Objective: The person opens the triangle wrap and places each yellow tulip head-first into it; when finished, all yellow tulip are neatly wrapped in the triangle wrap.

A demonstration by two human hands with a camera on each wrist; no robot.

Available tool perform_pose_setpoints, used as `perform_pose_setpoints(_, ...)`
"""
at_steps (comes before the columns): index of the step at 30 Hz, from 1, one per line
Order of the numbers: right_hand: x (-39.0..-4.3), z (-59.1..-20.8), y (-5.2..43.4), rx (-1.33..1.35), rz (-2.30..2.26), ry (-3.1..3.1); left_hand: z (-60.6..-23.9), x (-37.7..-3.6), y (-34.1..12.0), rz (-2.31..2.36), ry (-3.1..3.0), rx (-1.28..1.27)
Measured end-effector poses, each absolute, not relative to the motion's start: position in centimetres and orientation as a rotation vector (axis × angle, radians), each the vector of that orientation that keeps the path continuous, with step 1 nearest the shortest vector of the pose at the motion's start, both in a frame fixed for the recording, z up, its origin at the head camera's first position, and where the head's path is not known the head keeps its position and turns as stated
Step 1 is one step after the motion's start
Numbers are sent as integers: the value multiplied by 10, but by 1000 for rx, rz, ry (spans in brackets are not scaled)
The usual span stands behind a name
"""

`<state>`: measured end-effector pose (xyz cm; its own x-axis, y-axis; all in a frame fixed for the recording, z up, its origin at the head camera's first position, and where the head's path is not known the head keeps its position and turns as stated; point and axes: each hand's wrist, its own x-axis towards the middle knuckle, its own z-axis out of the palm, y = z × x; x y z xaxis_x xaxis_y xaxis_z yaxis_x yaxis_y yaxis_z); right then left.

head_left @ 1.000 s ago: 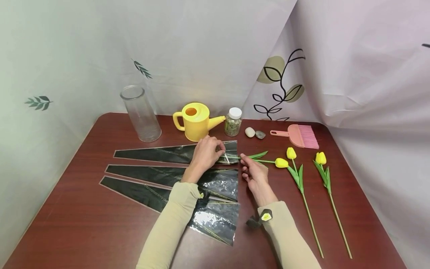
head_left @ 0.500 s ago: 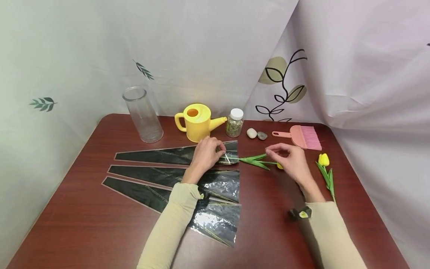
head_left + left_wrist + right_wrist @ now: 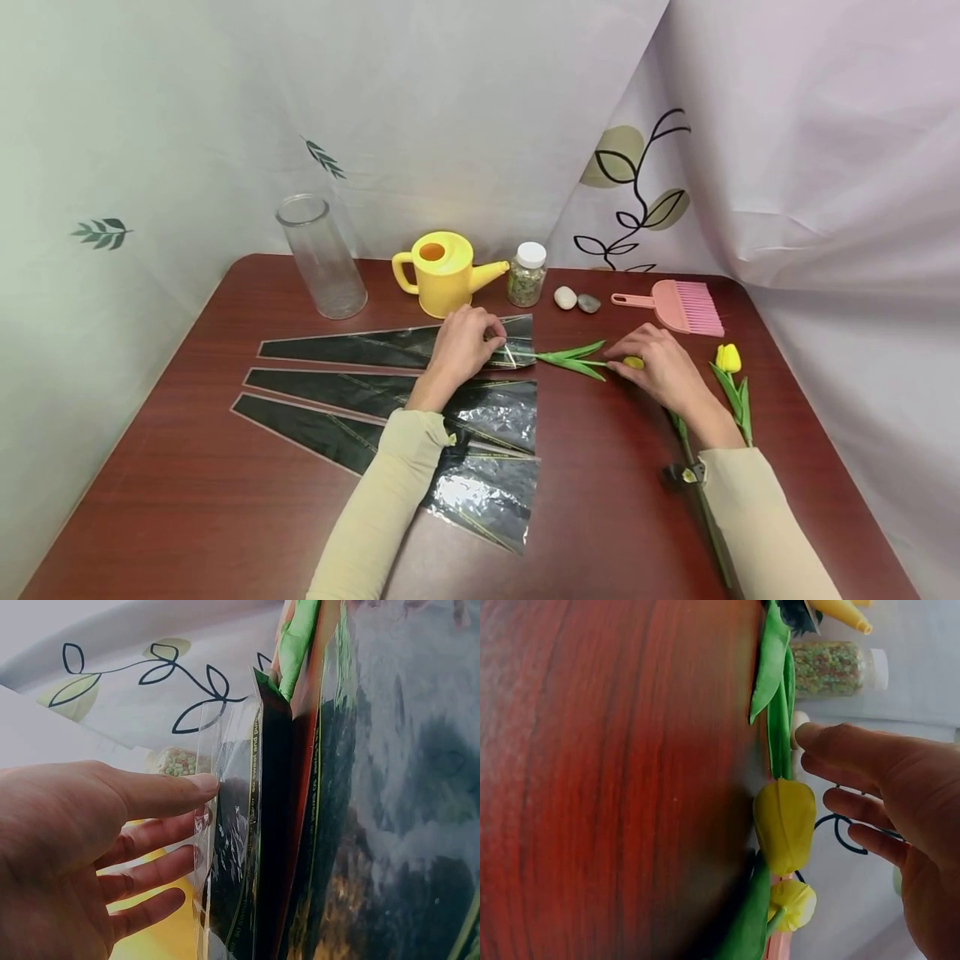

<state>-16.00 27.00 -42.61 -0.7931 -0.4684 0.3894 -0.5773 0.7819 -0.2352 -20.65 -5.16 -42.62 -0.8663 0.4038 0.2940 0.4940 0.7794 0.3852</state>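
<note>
Three black-and-clear cellophane sleeves lie fanned on the brown table (image 3: 225, 467). My left hand (image 3: 495, 337) pinches the wide mouth of the top sleeve (image 3: 390, 343). The left wrist view shows the left hand (image 3: 199, 817) with thumb and fingers on either side of the clear film of the sleeve (image 3: 281, 825). A yellow tulip (image 3: 634, 362) lies with its stem end at that mouth and its leaves (image 3: 570, 360) outside. My right hand (image 3: 626, 358) rests over its flower head with relaxed fingers. In the right wrist view the right hand (image 3: 821, 769) hovers beside the tulip head (image 3: 784, 825).
A second tulip's stem (image 3: 686, 433) runs under my right forearm, and a third tulip (image 3: 727, 358) lies to the right. Along the back stand a glass cylinder (image 3: 322, 258), yellow watering can (image 3: 438, 271), jar (image 3: 527, 275), two pebbles (image 3: 565, 297) and a pink brush (image 3: 686, 304).
My right hand moved right along the tulip from the stem to the flower head and came down over it. The left hand kept its hold on the sleeve.
</note>
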Motion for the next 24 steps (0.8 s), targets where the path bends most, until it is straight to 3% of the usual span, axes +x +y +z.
perform_pose_setpoints(24,-167,-430,265,872,466,-2618,-427,-207,-52,-676,-2776,-717)
